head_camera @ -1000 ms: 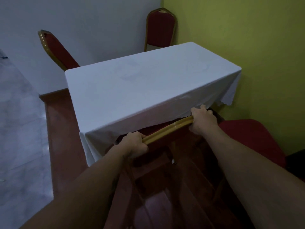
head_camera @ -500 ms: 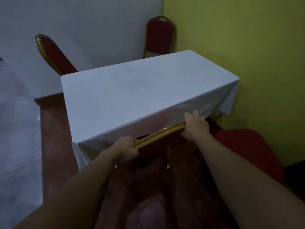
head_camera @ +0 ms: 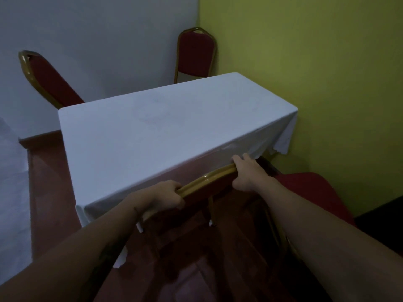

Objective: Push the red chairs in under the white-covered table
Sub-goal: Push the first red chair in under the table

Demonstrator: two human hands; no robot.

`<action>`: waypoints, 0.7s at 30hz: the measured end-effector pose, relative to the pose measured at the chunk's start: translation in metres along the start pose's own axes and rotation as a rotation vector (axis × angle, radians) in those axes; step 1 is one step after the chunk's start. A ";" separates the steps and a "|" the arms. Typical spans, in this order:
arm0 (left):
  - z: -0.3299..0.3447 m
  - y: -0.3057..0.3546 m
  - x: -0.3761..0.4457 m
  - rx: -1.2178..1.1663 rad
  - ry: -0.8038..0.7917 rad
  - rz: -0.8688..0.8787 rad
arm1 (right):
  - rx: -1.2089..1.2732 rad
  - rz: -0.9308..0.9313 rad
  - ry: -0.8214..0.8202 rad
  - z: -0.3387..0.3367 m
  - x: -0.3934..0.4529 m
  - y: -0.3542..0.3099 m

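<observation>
Between the two grips runs the near chair's gold top rail (head_camera: 207, 178); left hand (head_camera: 162, 198) and right hand (head_camera: 246, 174) each wrap it tightly, tablecloth (head_camera: 152, 136) just beyond.

tabletop (head_camera: 165, 136) bare, red seat (head_camera: 309, 188) crowding right side

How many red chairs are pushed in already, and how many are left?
None looks finished for sure. Both hands, left hand and right hand, grip the gold top rail of the near chair, its back at the white tablecloth. Left: the red chair on the right, still out. The two far chairs stand behind the table; how far in, I can't tell.
</observation>
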State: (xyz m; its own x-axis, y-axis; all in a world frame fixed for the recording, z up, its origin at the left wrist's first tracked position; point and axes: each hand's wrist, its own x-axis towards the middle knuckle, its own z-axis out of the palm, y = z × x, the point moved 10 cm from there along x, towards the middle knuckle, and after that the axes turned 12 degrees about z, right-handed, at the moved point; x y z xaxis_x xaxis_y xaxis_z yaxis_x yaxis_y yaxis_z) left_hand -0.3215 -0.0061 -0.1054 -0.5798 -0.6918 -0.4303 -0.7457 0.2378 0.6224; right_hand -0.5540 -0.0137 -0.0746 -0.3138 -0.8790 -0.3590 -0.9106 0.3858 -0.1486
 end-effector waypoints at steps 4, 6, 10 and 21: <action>-0.012 0.080 0.036 0.060 0.039 0.190 | 0.157 -0.038 0.013 -0.016 -0.030 0.037; -0.009 0.119 0.053 0.144 0.075 0.255 | 0.206 0.027 0.027 -0.028 -0.049 0.077; 0.018 0.194 0.082 0.287 0.166 0.307 | 0.236 0.253 0.108 -0.057 -0.089 0.203; 0.272 0.431 0.087 0.191 -0.280 0.704 | 0.088 0.779 0.112 -0.075 -0.233 0.503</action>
State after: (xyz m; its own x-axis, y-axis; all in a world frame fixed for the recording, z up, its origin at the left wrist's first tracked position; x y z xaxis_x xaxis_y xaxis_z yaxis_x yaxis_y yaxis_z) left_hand -0.7828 0.2214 -0.0520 -0.9798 -0.1421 -0.1407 -0.2000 0.6880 0.6976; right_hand -0.9593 0.3642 0.0035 -0.8814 -0.3682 -0.2959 -0.3948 0.9182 0.0333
